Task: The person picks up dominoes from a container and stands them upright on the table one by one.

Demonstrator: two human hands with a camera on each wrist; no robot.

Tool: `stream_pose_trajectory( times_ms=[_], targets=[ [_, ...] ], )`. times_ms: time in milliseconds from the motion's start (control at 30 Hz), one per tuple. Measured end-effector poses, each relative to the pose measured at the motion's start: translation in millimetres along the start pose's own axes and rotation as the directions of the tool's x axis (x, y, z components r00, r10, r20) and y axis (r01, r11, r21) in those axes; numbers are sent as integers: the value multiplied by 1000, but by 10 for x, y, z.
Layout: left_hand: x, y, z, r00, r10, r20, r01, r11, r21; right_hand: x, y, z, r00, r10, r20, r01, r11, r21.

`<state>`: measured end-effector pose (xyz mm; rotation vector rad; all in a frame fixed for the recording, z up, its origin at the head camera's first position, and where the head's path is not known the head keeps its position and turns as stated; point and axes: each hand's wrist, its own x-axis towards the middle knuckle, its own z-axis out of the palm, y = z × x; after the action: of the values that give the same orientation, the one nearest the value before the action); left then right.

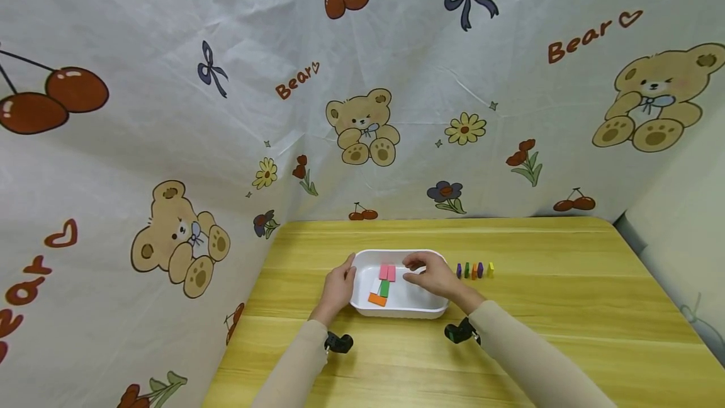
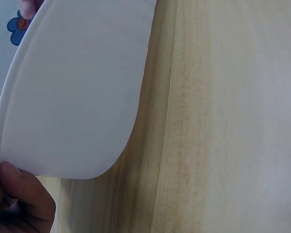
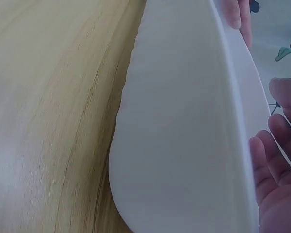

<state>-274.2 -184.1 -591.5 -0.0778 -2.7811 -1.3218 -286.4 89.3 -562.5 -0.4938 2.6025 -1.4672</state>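
Note:
A white plastic tray [image 1: 408, 313] stands on the table. My left hand [image 1: 338, 285] holds its left rim; in the left wrist view the thumb [image 2: 26, 191] and fingers pinch the rim at a corner. Flat in the tray's left half lie two pink dominoes [image 1: 387, 272], a green domino [image 1: 384, 289], a white domino [image 1: 376, 286] and an orange domino [image 1: 377, 300]. Above the tray's right half hovers my right hand [image 1: 433, 274], its fingers loosely bent. The right wrist view shows those fingers [image 3: 281, 165] apart, with nothing visible between them.
Several coloured dominoes [image 1: 474, 271] stand upright in a row on the wooden table [image 1: 566, 307], just right of the tray. A printed cloth [image 1: 419, 68] with bears hangs behind and to the left. Each wrist carries a small black camera.

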Motion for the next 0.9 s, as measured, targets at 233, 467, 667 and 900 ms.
stream_pose_trajectory(
  times_ms=[233, 467, 667, 900],
  targets=[
    [-5, 6, -18, 1000, -16, 1, 16, 1000, -1, 76, 1, 128, 1000, -23, -1, 23, 999, -44],
    [-5, 18, -22, 1000, -23, 1, 23, 1000, 4, 123, 9, 222, 1000, 21, -13, -22, 998, -61],
    [-9, 24, -17, 1000, -19, -7, 19, 1000, 13, 154, 39, 294, 999, 36, 13, -35, 997, -62],
    [-17, 38, -6, 1000, -21, -9, 21, 1000, -4, 164, 100, 361, 998, 34, 43, -30, 995, -93]
  ],
)
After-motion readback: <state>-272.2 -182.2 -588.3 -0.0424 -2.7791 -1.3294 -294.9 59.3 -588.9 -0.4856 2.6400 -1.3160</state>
